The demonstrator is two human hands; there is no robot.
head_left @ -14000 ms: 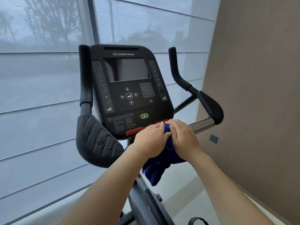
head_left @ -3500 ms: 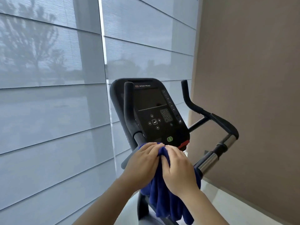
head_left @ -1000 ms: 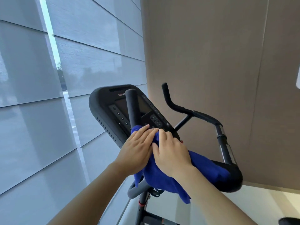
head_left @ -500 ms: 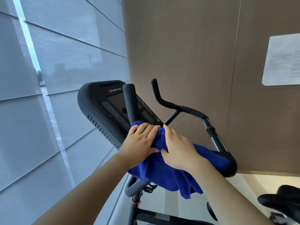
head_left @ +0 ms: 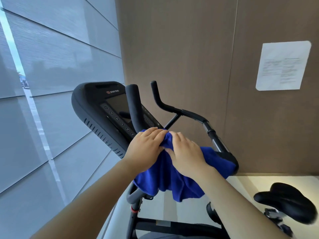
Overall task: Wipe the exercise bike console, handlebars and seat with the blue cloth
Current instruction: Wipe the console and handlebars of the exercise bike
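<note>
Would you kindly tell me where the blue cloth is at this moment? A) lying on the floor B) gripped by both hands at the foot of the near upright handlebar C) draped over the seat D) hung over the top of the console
B: the left hand and right hand grip the blue cloth bunched at the foot of the near handlebar, while the seat sits uncovered.

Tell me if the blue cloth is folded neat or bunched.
Bunched: left hand and right hand grip the blue cloth in a wad, loose edges hanging below.

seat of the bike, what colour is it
Black; the seat shows at lower right in the head view.
</note>
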